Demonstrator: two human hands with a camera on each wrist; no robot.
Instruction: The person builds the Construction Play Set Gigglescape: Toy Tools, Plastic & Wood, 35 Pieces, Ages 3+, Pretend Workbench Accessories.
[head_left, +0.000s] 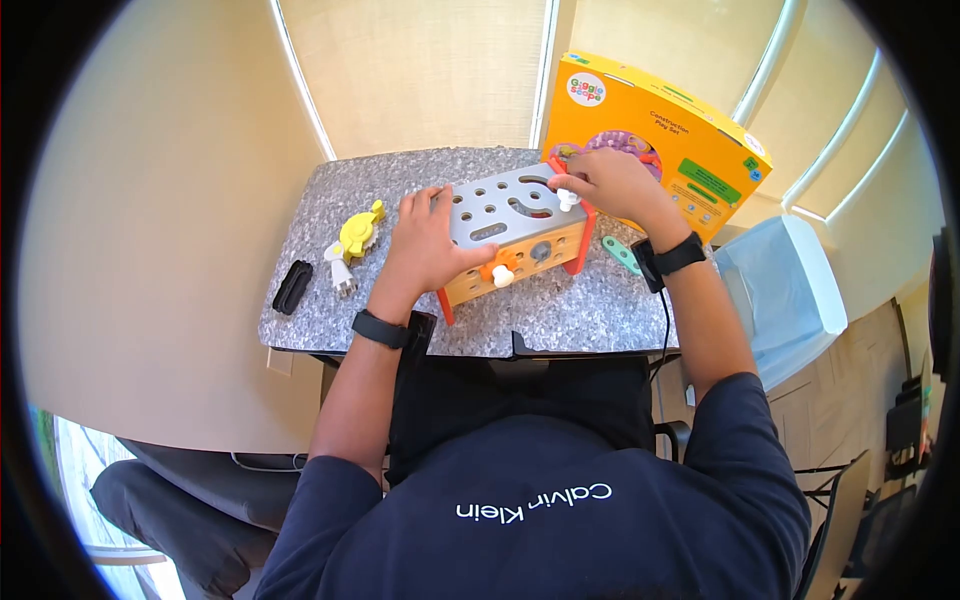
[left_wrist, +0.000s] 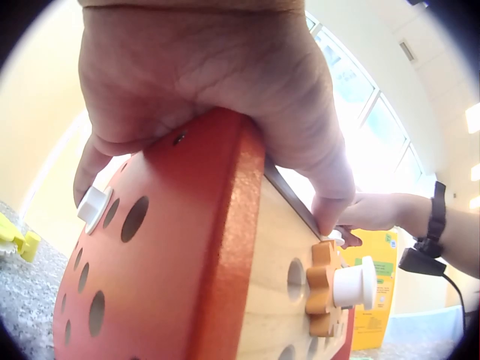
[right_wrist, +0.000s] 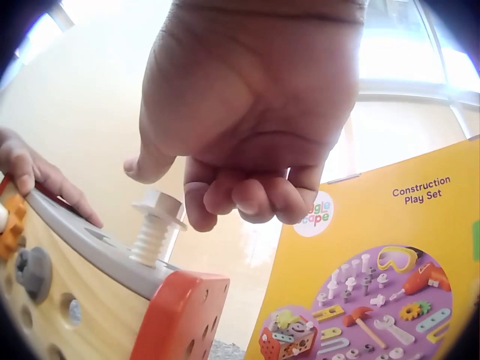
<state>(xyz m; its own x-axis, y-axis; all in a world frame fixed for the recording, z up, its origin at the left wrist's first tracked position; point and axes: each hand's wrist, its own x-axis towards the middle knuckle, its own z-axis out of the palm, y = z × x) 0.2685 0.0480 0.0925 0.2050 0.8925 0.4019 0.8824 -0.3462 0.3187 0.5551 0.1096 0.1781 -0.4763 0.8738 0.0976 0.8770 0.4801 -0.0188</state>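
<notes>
A toy workbench with a grey top (head_left: 500,207), wooden sides and red ends (left_wrist: 161,247) stands on the table. My left hand (head_left: 425,245) grips its left end, thumb on the front edge and fingers over the top. On the front are an orange gear (left_wrist: 322,289) with a white bolt (left_wrist: 352,283) and a grey bolt (right_wrist: 34,274). A white bolt (right_wrist: 155,225) stands upright in the top near the right end. My right hand (right_wrist: 255,97) is just above and beside that bolt, fingers curled, with no object visible in them.
Behind and to the right stands a yellow box (head_left: 650,130). A teal strip (head_left: 621,255) lies right of the workbench. On the left lie a yellow toy piece (head_left: 359,235), a white piece (head_left: 340,270) and a black piece (head_left: 292,287). A translucent bin (head_left: 780,300) stands beyond the right edge.
</notes>
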